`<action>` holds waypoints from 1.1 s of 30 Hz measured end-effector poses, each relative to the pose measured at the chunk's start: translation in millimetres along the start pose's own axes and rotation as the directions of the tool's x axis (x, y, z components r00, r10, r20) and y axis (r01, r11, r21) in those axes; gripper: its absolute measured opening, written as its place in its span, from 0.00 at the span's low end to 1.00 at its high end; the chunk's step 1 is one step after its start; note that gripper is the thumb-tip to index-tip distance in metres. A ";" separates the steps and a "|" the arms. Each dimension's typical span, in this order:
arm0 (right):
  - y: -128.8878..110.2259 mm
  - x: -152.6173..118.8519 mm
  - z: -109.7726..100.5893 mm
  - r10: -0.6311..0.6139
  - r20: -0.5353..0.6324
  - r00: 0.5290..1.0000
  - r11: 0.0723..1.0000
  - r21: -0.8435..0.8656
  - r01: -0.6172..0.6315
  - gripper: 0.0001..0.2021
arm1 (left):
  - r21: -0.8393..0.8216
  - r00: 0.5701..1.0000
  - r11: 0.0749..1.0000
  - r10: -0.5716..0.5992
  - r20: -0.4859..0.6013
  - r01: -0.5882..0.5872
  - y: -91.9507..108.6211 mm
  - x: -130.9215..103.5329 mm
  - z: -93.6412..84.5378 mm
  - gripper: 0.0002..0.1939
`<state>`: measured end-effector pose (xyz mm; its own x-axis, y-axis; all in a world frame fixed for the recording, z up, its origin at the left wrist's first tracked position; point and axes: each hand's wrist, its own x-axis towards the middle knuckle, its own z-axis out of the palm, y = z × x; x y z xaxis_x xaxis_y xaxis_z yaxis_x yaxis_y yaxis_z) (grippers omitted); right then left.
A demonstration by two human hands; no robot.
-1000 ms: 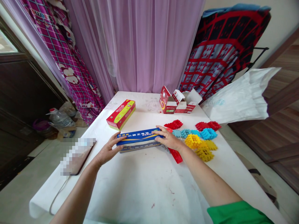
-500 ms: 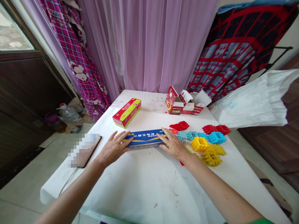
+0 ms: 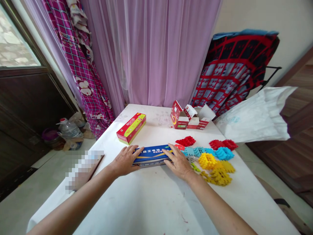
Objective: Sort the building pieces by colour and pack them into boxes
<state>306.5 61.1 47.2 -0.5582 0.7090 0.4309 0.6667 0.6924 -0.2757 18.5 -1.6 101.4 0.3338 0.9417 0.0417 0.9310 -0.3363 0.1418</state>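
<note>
A long blue battery box [image 3: 153, 156] with white lettering lies across the white table in front of me. My left hand [image 3: 126, 160] holds its left end, fingers over the top and thumb low at the near side. At the opposite end my right hand [image 3: 178, 162] grips it, with the fingers spread on the top and the thumb against the front face. Both ends of the box are partly hidden by the hands. Just right of my right hand lie interlocking plastic pieces: red [image 3: 186, 141], light blue [image 3: 223, 153] and yellow [image 3: 207, 161].
A red and yellow-green box [image 3: 131, 128] lies behind the blue one. Opened red-and-white cartons [image 3: 192, 117] stand at the back right, near a white bag [image 3: 256, 114]. A blurred-out phone-like item [image 3: 85, 171] is at the table's left edge. Purple curtains [image 3: 156, 52] hang behind.
My left hand has shifted right and covers more of the blue battery box's left end. The right hand stays at its end. The view has tilted up, so the table sits lower.
</note>
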 end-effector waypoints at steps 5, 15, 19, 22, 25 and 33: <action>-8.0 -8.0 -8.4 0.054 -0.145 0.988 0.998 0.052 -0.047 0.25 | -0.038 0.998 0.997 -0.063 -0.015 0.063 2.4 8.4 -11.9 0.34; -5.1 -28.4 -24.4 0.124 -0.268 0.955 0.989 0.106 -0.099 0.20 | 0.115 0.830 0.831 -0.514 -0.215 0.544 -41.9 80.9 -106.9 0.41; -1.2 -39.2 -20.4 0.129 -0.292 0.948 0.989 0.105 -0.102 0.18 | 0.116 0.735 0.728 -0.656 -0.170 0.676 -60.5 105.7 -105.4 0.39; 3.2 -45.4 -21.9 0.146 -0.312 0.939 0.987 0.104 -0.119 0.18 | 0.096 0.692 0.687 -0.702 -0.168 0.720 -63.2 110.7 -90.3 0.38; 7.3 -45.9 -28.2 0.141 -0.312 0.940 0.989 0.087 -0.119 0.18 | 0.061 0.693 0.695 -0.698 -0.182 0.716 -60.4 111.4 -81.4 0.41; 56.1 10.8 -49.1 0.196 -0.304 0.932 0.980 0.104 -0.172 0.17 | 0.069 0.818 0.910 -0.331 -0.470 0.408 -28.9 89.5 -66.2 0.34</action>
<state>362.2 101.1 78.6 -0.2390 0.7563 0.6090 0.6978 0.5699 -0.4338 11.8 92.9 166.5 -0.1045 0.8859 0.4520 0.9940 0.0776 0.0775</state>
